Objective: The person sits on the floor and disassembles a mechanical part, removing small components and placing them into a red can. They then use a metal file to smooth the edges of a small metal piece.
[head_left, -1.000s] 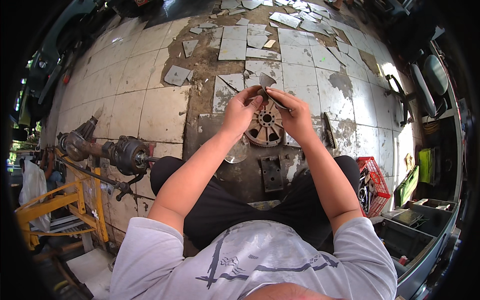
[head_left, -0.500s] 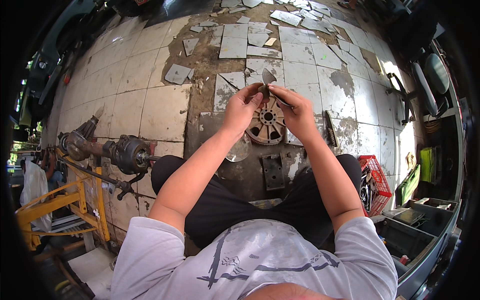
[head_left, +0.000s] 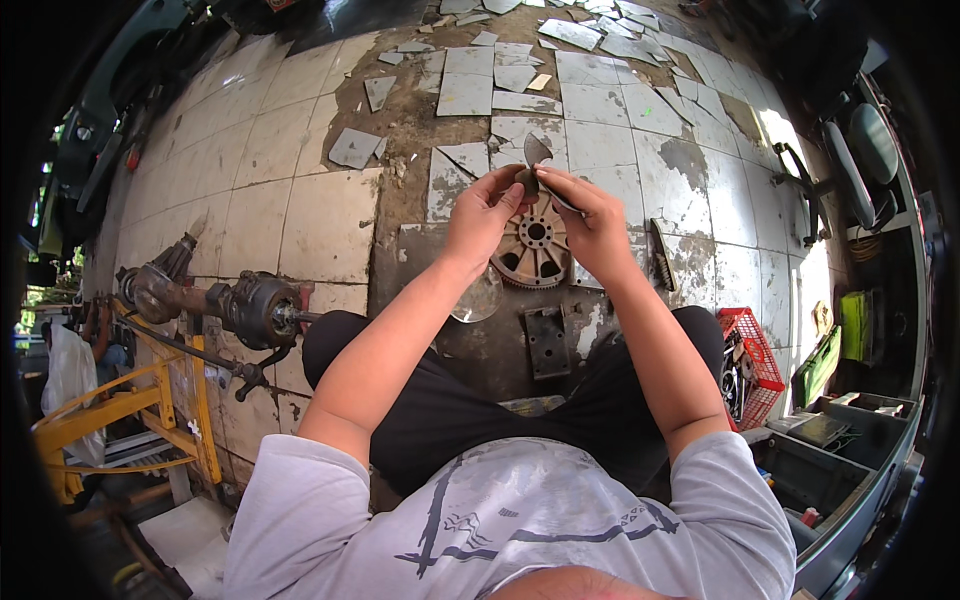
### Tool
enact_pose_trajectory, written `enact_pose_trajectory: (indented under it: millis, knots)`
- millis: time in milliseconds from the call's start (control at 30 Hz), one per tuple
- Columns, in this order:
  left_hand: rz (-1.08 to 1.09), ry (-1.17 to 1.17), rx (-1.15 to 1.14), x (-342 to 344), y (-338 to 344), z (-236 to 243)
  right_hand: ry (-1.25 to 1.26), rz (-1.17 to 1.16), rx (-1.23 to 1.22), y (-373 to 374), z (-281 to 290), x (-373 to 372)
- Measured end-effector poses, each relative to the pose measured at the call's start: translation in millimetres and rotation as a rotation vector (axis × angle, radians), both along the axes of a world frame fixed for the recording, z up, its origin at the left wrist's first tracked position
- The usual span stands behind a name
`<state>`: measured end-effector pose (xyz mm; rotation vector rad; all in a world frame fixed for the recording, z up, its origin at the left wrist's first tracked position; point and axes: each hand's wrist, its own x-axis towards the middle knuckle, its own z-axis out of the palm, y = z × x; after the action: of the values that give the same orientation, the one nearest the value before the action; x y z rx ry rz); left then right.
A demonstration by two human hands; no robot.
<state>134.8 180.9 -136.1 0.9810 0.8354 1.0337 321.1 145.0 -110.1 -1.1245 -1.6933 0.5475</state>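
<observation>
Both hands hold a small dark-grey metal propeller (head_left: 537, 149) up in front of me, with one curved blade pointing away from me. My left hand (head_left: 490, 208) pinches it near the hub between thumb and fingers. My right hand (head_left: 594, 214) is closed on it from the other side, where another blade shows along the fingers. Its middle is partly hidden by my fingertips. Below, on the floor, lies a spoked, toothed flywheel (head_left: 556, 233) with a ring of holes round its centre; my hands cover part of it.
Nearer me lie a dark drilled metal block (head_left: 547, 343) and a round shiny disc (head_left: 479, 300). A brush (head_left: 662, 256) and red crate (head_left: 765, 362) are at right. Left, an axle assembly (head_left: 180, 292) rests by a yellow stand (head_left: 130, 400). Broken tiles (head_left: 355, 148) litter the floor ahead.
The propeller's upper blade has tilted slightly in my fingers. Both hands stay in nearly the same place and grip it as before.
</observation>
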Motion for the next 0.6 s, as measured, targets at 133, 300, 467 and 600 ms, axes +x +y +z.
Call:
enact_pose_trajectory:
  millis: [133,300,467,600]
  knots:
    - [0.002,-0.046,-0.024,0.0,-0.1,-5.6,-0.035,0.008,-0.006,-2.8,-2.9,-1.9]
    - [-0.007,-0.01,-0.02,-3.0,2.8,-12.2,-0.059,0.031,-0.009,-5.1,-1.4,-4.6]
    - [-0.003,-0.033,0.017,-2.5,3.8,-7.8,0.017,-0.045,-0.04,0.0,-7.2,-3.1]
    - [-0.004,-0.016,0.035,-4.1,2.7,-6.5,0.028,-0.006,-0.079,-3.2,-1.4,-1.7]
